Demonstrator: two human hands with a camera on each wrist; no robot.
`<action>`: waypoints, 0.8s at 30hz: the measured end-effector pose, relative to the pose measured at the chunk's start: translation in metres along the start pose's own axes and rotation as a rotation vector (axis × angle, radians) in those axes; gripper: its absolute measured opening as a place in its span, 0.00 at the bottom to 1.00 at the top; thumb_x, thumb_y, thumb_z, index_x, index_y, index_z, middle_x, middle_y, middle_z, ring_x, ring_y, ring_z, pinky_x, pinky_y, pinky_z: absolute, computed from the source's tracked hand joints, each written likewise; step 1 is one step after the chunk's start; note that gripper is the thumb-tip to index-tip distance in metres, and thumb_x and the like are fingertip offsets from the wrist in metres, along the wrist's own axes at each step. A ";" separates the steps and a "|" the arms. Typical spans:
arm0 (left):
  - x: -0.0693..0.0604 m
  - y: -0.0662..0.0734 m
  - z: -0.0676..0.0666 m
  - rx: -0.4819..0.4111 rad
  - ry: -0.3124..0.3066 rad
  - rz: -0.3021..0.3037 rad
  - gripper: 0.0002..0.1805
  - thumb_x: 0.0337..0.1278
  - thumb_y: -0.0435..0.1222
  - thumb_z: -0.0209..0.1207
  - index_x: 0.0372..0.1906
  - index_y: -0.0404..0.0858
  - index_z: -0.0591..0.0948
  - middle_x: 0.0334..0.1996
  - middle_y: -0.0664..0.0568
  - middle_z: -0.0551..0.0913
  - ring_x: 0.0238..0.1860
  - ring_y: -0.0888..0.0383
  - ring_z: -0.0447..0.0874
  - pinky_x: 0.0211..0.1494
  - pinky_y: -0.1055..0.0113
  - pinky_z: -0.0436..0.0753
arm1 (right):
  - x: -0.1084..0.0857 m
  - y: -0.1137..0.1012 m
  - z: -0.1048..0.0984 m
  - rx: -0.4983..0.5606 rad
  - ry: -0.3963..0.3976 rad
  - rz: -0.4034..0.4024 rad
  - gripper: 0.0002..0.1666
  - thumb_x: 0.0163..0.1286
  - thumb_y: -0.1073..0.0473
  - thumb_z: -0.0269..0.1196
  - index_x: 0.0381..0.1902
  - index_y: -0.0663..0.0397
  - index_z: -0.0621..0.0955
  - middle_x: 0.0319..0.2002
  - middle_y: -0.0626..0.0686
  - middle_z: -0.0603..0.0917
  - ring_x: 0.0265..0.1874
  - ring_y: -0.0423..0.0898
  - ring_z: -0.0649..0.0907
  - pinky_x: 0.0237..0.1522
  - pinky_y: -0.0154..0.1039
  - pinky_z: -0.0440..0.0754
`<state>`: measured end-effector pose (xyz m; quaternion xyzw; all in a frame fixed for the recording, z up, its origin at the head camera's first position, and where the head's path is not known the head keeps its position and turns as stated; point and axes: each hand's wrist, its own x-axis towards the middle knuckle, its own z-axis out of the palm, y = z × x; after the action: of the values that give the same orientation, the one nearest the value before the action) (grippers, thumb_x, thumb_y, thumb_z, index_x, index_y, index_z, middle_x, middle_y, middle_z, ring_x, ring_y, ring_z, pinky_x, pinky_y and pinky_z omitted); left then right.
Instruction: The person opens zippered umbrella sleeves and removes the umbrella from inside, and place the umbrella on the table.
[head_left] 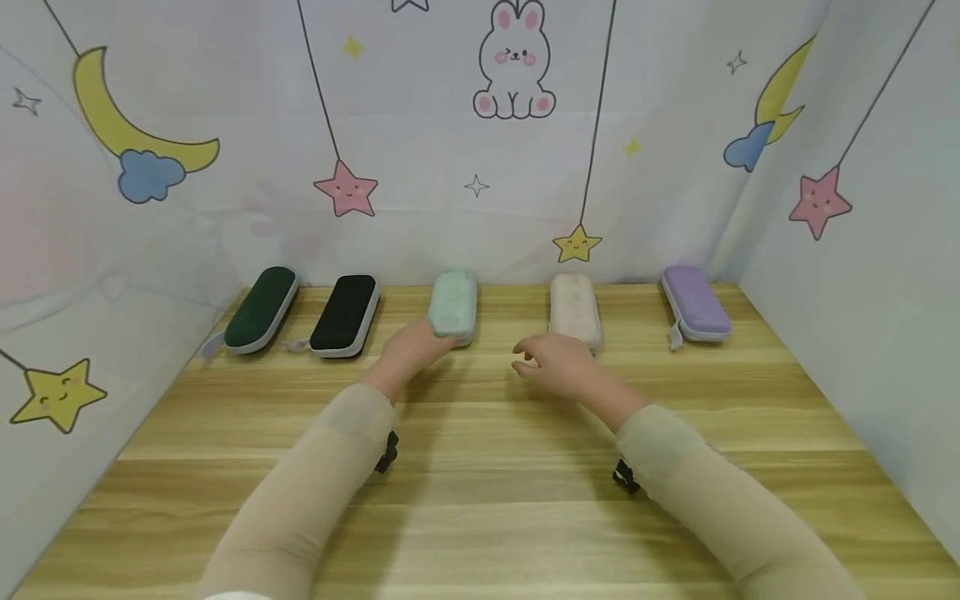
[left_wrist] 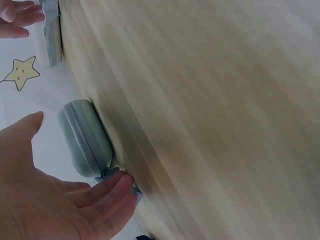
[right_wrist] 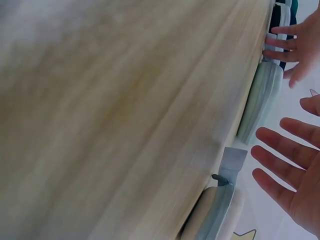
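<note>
My left hand (head_left: 412, 350) is at the near left end of a mint green zip case (head_left: 454, 302), thumb spread apart from the fingers. In the left wrist view its fingertips lie by the grey pull strap at the end of that case (left_wrist: 86, 137); whether they touch it I cannot tell. My right hand (head_left: 561, 364) hovers by the near end of a beige zip case (head_left: 574, 302), partly covering it. The right wrist view shows its fingers (right_wrist: 285, 148) spread and holding nothing, beside the beige case (right_wrist: 220, 212) and its grey strap (right_wrist: 233, 163).
A dark green case (head_left: 262, 308) and a black case (head_left: 347, 315) lie at the back left of the wooden table (head_left: 480, 500). At the back right lies a purple case (head_left: 696, 302). A printed white curtain (head_left: 420, 125) rises behind the row.
</note>
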<state>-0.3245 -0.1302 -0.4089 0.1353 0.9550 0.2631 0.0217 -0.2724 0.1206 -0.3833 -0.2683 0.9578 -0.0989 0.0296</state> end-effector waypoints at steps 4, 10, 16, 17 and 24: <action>-0.011 0.020 -0.008 0.031 -0.016 -0.252 0.44 0.61 0.63 0.50 0.70 0.34 0.66 0.62 0.39 0.74 0.57 0.43 0.75 0.55 0.48 0.75 | 0.003 -0.002 0.003 -0.017 0.005 -0.004 0.20 0.73 0.47 0.57 0.55 0.51 0.81 0.43 0.49 0.85 0.42 0.47 0.83 0.41 0.46 0.80; -0.002 0.026 -0.007 0.117 -0.021 -0.386 0.52 0.57 0.70 0.47 0.71 0.33 0.62 0.63 0.39 0.72 0.57 0.42 0.75 0.53 0.46 0.76 | 0.007 -0.003 0.002 -0.025 0.024 -0.004 0.20 0.73 0.47 0.58 0.55 0.51 0.82 0.43 0.48 0.85 0.40 0.46 0.83 0.40 0.46 0.80; 0.009 0.034 -0.003 0.233 -0.008 -0.436 0.52 0.53 0.72 0.49 0.64 0.31 0.69 0.53 0.40 0.79 0.48 0.45 0.80 0.47 0.47 0.78 | 0.009 -0.007 0.001 -0.040 -0.001 0.000 0.21 0.73 0.46 0.57 0.56 0.51 0.81 0.44 0.49 0.85 0.41 0.46 0.84 0.40 0.46 0.81; 0.011 0.035 -0.003 0.255 -0.006 -0.438 0.51 0.52 0.72 0.49 0.61 0.30 0.71 0.51 0.40 0.80 0.46 0.45 0.81 0.45 0.48 0.78 | 0.009 -0.008 0.000 -0.041 -0.005 -0.002 0.21 0.73 0.46 0.57 0.57 0.51 0.81 0.45 0.49 0.85 0.41 0.46 0.84 0.40 0.46 0.81; 0.017 0.041 -0.001 0.304 -0.020 -0.449 0.46 0.53 0.69 0.53 0.52 0.29 0.76 0.43 0.40 0.82 0.40 0.46 0.82 0.42 0.50 0.79 | 0.010 -0.012 0.000 -0.057 -0.004 -0.008 0.21 0.73 0.46 0.57 0.56 0.50 0.81 0.45 0.49 0.85 0.41 0.46 0.84 0.40 0.45 0.81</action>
<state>-0.3309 -0.0923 -0.3872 -0.0756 0.9894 0.1038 0.0685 -0.2755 0.1054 -0.3812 -0.2732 0.9591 -0.0710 0.0236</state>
